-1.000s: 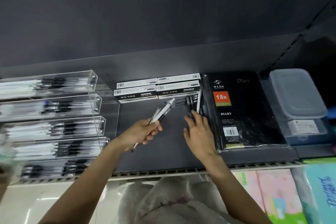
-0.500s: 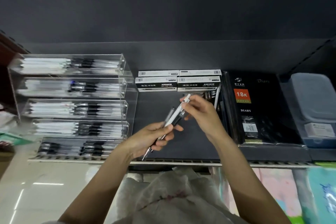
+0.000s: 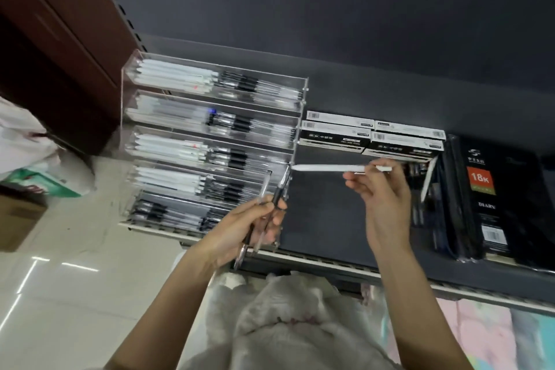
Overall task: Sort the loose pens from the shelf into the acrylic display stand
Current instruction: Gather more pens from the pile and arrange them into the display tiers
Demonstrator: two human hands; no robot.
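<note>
Head: white pen [image 3: 330, 167] in right hand [image 3: 381, 189]

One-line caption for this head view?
Right hand aims a white pen at the acrylic stand; left hand grips two pens.

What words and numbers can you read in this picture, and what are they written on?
"18K": on the orange square on the black diary.
"DIARY": white letters lower on the same cover.
Pen boxes: barcodes and small print, too blurred to read.
White barcode sticker at the diary's bottom: too small to read.
Acrylic display stand: no readable text.
</note>
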